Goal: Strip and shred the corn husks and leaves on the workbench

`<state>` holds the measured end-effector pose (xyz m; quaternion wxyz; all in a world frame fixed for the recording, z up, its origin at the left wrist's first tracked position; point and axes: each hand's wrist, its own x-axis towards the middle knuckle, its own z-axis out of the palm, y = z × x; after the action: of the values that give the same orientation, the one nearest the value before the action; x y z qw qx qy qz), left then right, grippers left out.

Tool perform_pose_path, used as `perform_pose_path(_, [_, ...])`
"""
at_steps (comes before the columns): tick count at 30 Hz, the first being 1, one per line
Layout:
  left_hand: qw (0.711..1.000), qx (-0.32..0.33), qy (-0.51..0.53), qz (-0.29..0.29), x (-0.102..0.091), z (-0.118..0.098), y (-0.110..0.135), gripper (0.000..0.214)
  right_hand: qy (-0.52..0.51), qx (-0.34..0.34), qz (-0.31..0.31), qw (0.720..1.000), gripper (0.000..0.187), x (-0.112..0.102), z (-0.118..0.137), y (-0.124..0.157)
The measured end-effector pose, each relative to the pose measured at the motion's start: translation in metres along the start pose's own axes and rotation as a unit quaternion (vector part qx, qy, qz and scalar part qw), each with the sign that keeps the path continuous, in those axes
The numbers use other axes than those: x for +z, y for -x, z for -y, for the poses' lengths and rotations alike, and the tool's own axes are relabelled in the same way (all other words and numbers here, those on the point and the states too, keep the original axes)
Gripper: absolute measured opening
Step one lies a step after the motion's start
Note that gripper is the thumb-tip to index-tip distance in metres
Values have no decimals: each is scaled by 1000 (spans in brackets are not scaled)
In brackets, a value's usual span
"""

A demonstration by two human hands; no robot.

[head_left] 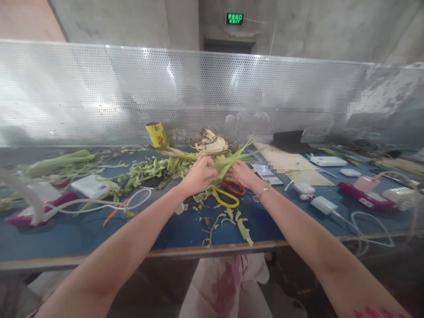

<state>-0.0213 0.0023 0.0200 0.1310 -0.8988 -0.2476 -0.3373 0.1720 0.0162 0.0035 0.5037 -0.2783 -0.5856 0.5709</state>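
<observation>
Between my hands is a long green corn husk (228,167), its pointed ends fanning up to the right. My left hand (199,176) is closed on its left side with bent fingers. On the right side my right hand (243,175) pinches the husk low down, its fingertips partly hidden. Just below lie a yellow loop handle (228,205) and a red loop handle (239,189), like those of scissors; any blades are hidden. Behind the hands sits a bundle of pale dried husks (211,142). Braided green strips (149,170) spread to the left.
A yellow-wrapped roll (158,134) stands against the perforated metal screen (132,97). Power strips (366,196), white chargers (323,205) and looping cables lie on both sides. Brown paper sheets (288,159) are at right. Leaf scraps (243,227) litter the blue table (185,229) near its front edge.
</observation>
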Motion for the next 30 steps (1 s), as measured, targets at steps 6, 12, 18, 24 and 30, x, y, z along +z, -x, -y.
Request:
perform_pose_path(6, [986, 155, -11, 57, -1, -15, -2, 26, 25, -5, -78, 997, 27, 6, 3, -1])
perform_pose_path(12, [980, 170, -64, 80, 3, -23, 0, 23, 43, -15, -152, 987, 29, 5, 2, -1])
perform_pose_path(18, [996, 92, 2, 13, 7, -27, 4, 13, 53, -25, 3, 998, 26, 10, 12, 6])
perform_pose_path(24, [991, 131, 4, 10, 4, -32, 3, 15, 283, -68, 71, 954, 21, 4, 22, 10])
perform_pose_path(30, [964, 261, -35, 44, 6, -48, 2, 15, 421, -120, 158, 885, 18, 15, 16, 18])
